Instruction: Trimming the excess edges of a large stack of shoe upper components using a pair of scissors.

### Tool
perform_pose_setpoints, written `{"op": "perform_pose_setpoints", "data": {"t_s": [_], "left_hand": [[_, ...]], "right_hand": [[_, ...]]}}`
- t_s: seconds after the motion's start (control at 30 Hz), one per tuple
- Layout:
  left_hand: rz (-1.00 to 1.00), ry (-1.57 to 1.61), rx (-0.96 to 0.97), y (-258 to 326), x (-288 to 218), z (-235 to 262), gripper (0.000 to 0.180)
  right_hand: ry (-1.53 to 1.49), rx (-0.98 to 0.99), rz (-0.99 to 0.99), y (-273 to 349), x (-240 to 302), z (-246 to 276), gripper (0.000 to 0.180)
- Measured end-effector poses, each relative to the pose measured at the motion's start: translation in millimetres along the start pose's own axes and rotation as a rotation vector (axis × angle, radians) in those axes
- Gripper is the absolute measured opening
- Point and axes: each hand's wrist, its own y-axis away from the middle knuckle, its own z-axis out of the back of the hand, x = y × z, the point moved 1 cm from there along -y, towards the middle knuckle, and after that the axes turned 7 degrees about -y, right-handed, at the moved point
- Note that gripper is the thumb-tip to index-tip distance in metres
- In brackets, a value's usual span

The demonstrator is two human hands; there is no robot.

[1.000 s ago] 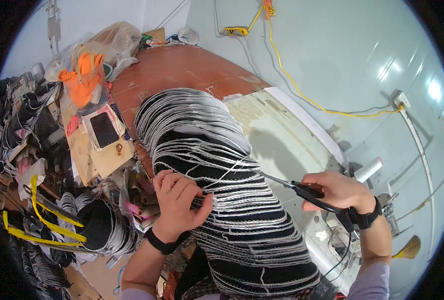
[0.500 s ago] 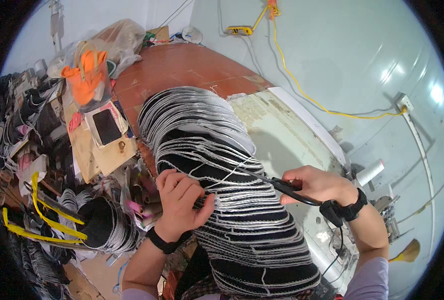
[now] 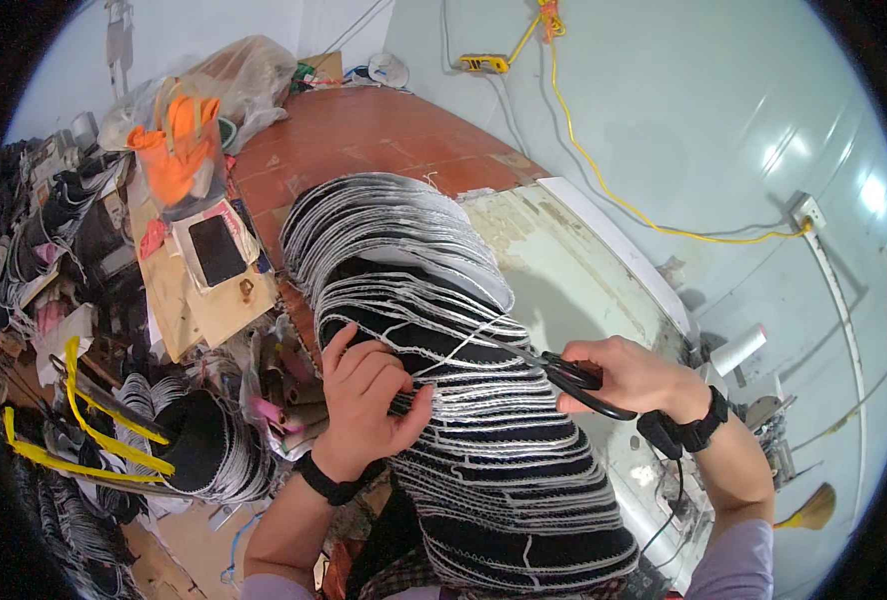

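A long, overlapping stack of black fabric pieces with white stitched edges point(image 3: 524, 510) stretches from my lap up onto the table. My left hand point(image 3: 369, 395) is closed at the stack's left side, its fingers curled and the thumb pressing on the edges; the fingertips are partly hidden. In my right hand point(image 3: 639, 378) is a pair of black-handled scissors point(image 3: 576, 380), with fingers through the loops. Their blades point left over the middle of the stack. A white thread point(image 3: 469, 343) runs slantwise across the pieces near the blade tips.
Left stands a bundle of similar pieces point(image 3: 194, 440) beside yellow-wrapped bars point(image 3: 89, 405). A dark phone point(image 3: 218, 248) and a bag with orange cloth point(image 3: 179, 150) lie beyond. White thread cone point(image 3: 739, 350) sits right; a yellow cord point(image 3: 604, 170) hangs along the wall.
The scissors' handles look spread further apart than before, with the blades at nearly the same spot. My left hand stays at the stack's edge with little movement. The view has shifted slightly.
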Motion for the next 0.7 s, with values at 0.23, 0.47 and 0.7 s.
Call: {"op": "perform_pose_setpoints", "data": {"t_s": [0.23, 0.47, 0.7], "left_hand": [[-0.002, -0.015, -0.008, 1, 0, -1, 0.018], [0.120, 0.019, 0.061, 0, -2, 3, 0.034], [0.337, 0.082, -0.035, -1, 7, 1, 0.043]], "right_hand": [[-0.246, -0.017, -0.078, 1, -10, -11, 0.036], [-0.236, -0.081, -0.060, 19, -13, 4, 0.033], [-0.086, -0.052, -0.015, 30, 1, 11, 0.033]]}}
